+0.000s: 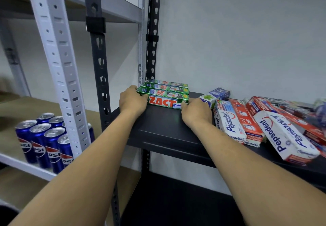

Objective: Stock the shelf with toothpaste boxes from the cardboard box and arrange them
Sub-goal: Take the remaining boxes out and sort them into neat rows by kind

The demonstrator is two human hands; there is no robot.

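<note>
- The Zact toothpaste boxes (165,93), green with red lettering, lie side by side in a row at the left back corner of the dark shelf (164,127), against the wall (247,31).
- The left hand (133,102) is at the row's left end, its fingers (142,98) curled round the ends of the front boxes.
- The right hand (195,112) is at the right end, its fingers (184,104) curled against the front box.
- Just right of that hand, Pepsodent boxes (282,134) lie in a loose, overlapping heap on the same shelf, with a blue-and-white box (215,94) behind them.
- Pepsi cans (44,142) stand upright in rows on the white rack (58,49) to the left.
</note>
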